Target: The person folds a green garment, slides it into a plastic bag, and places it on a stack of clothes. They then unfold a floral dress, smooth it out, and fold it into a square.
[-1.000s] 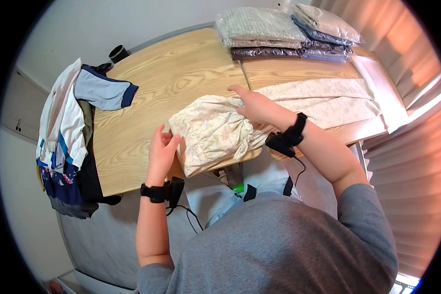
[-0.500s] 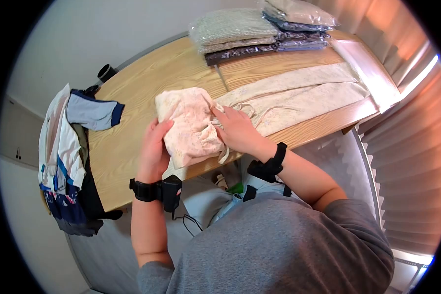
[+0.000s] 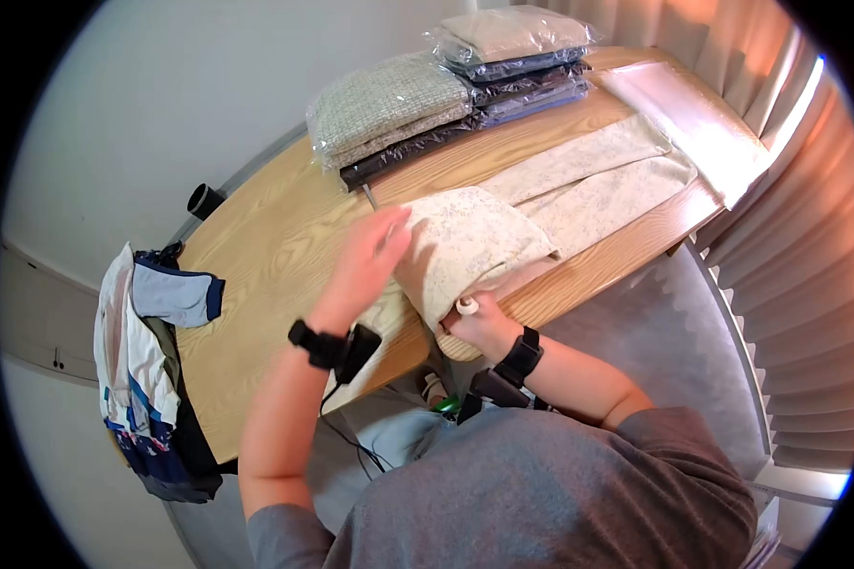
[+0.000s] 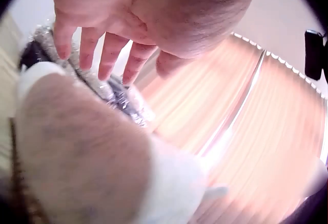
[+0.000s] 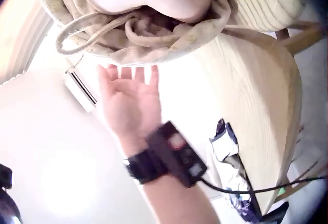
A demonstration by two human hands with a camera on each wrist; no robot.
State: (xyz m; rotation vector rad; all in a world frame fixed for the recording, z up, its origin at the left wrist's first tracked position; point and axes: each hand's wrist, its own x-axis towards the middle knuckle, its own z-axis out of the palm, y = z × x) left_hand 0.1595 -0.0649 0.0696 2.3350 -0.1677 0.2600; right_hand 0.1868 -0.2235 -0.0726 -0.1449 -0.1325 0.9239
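Observation:
A bulky cream floral garment (image 3: 470,242), bunched at its near end, lies along the table's front edge. Its two long flat legs (image 3: 617,180) stretch right, like trousers. My right hand (image 3: 484,327) reaches into its opening, fingers hidden in the cloth; I cannot tell how they are curled. In the right wrist view, drawstring loops (image 5: 82,39) hang at that opening by the heel of the hand. My left hand (image 3: 365,261) is at the bundle's left side, fingers extended and holding nothing; in the left wrist view its palm (image 4: 154,8) hovers beyond the cloth.
Plastic-wrapped folded clothes stand in two stacks, one grey knit (image 3: 399,104), one topped with beige (image 3: 517,38). A clear plastic bag (image 3: 674,114) lies at the table's right end. Loose clothes (image 3: 142,360) hang over the left edge, near a black cup (image 3: 202,201).
The bundle has shifted right and turned over, its smooth side now up. My right hand has gone from its top into the near opening; my left hand has lifted off its side.

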